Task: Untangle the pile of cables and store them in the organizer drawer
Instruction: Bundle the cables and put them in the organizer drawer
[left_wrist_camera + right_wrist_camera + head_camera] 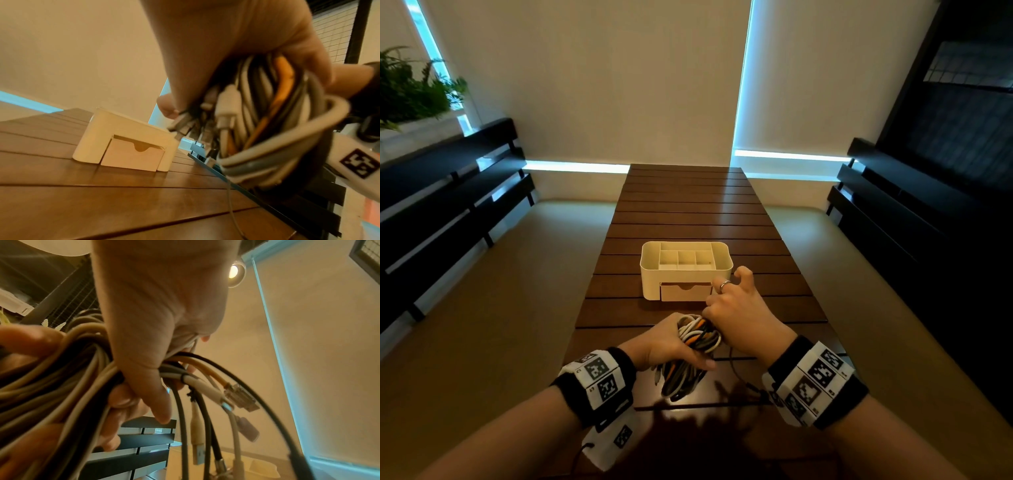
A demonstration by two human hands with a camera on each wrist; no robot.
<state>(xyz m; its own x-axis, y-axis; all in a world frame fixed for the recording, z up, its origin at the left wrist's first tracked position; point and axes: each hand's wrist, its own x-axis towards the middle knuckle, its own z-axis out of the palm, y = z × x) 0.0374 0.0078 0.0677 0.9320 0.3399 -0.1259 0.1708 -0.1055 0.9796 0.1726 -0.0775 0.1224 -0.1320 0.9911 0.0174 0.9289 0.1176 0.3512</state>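
A tangled bundle of white, grey, black and orange cables (697,334) hangs just above the near end of the table. My left hand (671,342) grips the bundle round its middle (267,121). My right hand (736,315) holds several strands at the bundle's top, thumb (152,386) curled over them. Loose ends hang below it, among them a clear network plug (240,395) and a USB plug (198,456). Just beyond the hands stands the cream organizer (650,274), with empty top compartments. Its drawer (133,155) sticks out slightly at the front.
The dark slatted wooden table (688,212) runs away from me. A thin dark cable (736,370) trails over its near right part. Dark benches flank it on the left (448,192) and right (893,205). A plant (410,89) stands far left.
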